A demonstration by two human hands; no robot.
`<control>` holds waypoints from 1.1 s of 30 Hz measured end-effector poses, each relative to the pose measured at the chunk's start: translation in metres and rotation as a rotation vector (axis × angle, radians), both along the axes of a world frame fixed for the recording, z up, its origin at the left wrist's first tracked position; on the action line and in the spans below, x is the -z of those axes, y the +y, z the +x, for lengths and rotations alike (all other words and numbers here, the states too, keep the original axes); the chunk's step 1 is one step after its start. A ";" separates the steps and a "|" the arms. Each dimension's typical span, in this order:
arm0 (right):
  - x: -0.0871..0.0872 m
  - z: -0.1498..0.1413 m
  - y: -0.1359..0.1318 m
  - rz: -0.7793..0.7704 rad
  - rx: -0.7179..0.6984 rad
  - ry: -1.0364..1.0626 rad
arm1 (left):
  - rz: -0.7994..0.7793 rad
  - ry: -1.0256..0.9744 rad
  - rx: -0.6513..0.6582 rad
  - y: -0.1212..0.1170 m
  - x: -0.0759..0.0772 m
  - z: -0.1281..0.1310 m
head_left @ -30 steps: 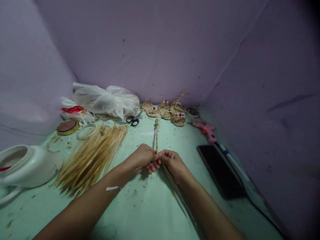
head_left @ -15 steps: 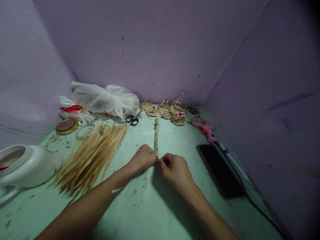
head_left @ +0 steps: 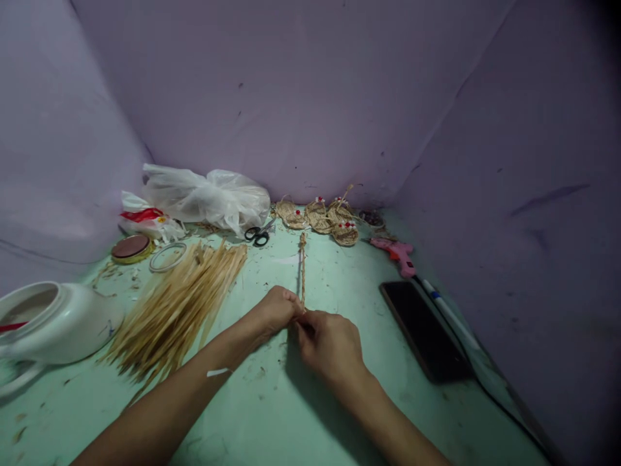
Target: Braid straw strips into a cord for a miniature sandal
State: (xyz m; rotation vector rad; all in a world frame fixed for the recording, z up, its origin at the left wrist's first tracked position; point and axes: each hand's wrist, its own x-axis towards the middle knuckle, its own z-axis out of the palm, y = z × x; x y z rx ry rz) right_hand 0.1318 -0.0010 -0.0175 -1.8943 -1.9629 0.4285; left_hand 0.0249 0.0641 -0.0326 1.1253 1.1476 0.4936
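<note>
At the left I see a white pot point(head_left: 80, 323), and beyond it a round tin point(head_left: 132, 250) beside a pale ring point(head_left: 158, 266). A plastic bag point(head_left: 208, 197) lies near black-handled scissors point(head_left: 259, 235). On my right, a pink glue gun point(head_left: 400, 253) sits beyond a dark phone point(head_left: 424, 331), with a blue-banded pen point(head_left: 451, 316) alongside.

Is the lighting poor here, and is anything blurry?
Head view: dim overall; a soft shadow on the table below the right hand; pale sheen on the left wall; top-right corner black; fine detail where the hand meets the braided cord is soft.

Purple walls point(head_left: 301, 97), seemingly dim light.
</note>
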 end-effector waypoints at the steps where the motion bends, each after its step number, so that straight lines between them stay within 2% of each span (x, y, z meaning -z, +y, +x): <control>1: -0.002 0.003 0.001 -0.018 0.019 0.051 | 0.013 0.004 0.000 0.000 0.001 0.000; 6: 0.002 0.015 0.016 0.012 0.208 0.519 | 0.044 -0.014 0.040 -0.002 -0.003 -0.003; 7: 0.005 0.015 0.019 -0.023 0.223 0.636 | 0.049 -0.019 0.056 -0.002 -0.003 -0.004; 9: 0.014 0.011 0.025 -0.195 0.216 0.889 | 0.062 -0.014 0.081 -0.002 -0.001 -0.005; 11: 0.023 0.007 0.028 -0.342 0.182 1.041 | 0.078 0.002 0.096 -0.001 0.002 -0.005; 13: 0.029 0.005 0.031 -0.340 0.160 1.021 | 0.091 0.022 0.107 0.000 0.004 -0.005; 17: 0.030 0.008 0.036 -0.224 0.152 0.919 | 0.115 0.101 0.148 0.005 0.002 -0.008; 20: 0.026 0.009 0.039 -0.297 0.210 1.000 | 0.177 0.185 0.210 0.009 -0.002 -0.010; 23: 0.023 0.007 0.039 -0.355 0.248 1.032 | 0.312 0.330 0.265 0.010 -0.006 -0.014; 26: 0.023 0.005 0.038 -0.359 0.238 1.021 | 0.418 0.502 0.349 0.013 -0.017 -0.027; 28: 0.025 0.006 0.036 -0.361 0.237 1.014 | 0.492 0.591 0.359 0.018 -0.031 -0.045; 30: 0.026 0.007 0.036 -0.360 0.237 1.016 | 0.607 0.688 0.240 0.026 -0.048 -0.067; 33: 0.030 0.009 0.036 -0.354 0.221 1.038 | 0.716 0.895 -0.061 0.035 -0.069 -0.096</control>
